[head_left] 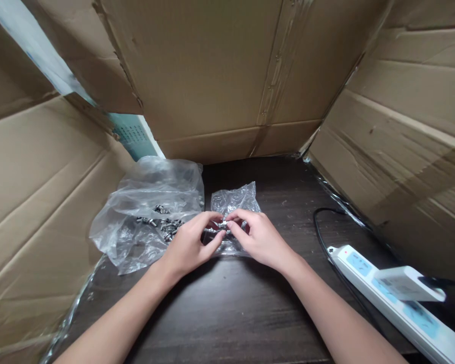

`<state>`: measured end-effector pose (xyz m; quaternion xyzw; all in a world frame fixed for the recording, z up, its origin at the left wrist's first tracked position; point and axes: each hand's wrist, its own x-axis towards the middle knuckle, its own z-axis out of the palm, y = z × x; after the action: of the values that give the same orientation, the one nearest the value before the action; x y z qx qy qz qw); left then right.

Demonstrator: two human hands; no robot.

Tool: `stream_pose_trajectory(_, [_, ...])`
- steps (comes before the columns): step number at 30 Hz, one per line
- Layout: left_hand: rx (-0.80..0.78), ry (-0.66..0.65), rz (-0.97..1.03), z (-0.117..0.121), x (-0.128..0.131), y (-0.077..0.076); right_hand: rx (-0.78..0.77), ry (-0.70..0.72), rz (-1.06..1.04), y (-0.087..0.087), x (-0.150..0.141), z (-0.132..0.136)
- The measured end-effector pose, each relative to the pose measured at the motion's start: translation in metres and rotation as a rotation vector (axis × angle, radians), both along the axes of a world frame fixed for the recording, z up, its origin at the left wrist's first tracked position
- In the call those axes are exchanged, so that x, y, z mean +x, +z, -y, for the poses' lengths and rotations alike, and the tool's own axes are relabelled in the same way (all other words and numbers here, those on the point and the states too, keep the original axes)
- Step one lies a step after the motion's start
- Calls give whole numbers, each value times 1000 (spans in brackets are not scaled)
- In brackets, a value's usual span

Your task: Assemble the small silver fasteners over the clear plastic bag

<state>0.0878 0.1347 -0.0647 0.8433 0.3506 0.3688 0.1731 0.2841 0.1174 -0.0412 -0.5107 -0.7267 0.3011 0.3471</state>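
My left hand [193, 240] and my right hand [258, 236] meet over the middle of the dark table. Between their fingertips is a small shiny metal bolt [223, 225], pinched from both sides; its finer details are too small to make out. Beneath and behind the fingers lies a small clear plastic bag [237, 197], partly hidden by my hands. Just left of my left hand, a larger clear plastic bag [155, 182] is spread out, with several loose metal bolts [169, 226] heaped on it.
Cardboard walls stand at the back [212, 76], on the left [34, 202] and on the right [413, 126]. At the right, a white power strip [387, 308] holds a white plug-in adapter [405, 283]. A black cable [316, 227] curves beside it on the dark table [220, 313].
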Motion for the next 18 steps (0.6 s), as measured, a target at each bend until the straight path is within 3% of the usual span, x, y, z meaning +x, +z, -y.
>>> stream_pose_trajectory(9, [22,-21,-9,0,-2,-1,60,60,75,-4,-2,-2])
stream_pose_trajectory(18, [27,-16,31,0,-2,0,-7,54,7,-1,1,-1])
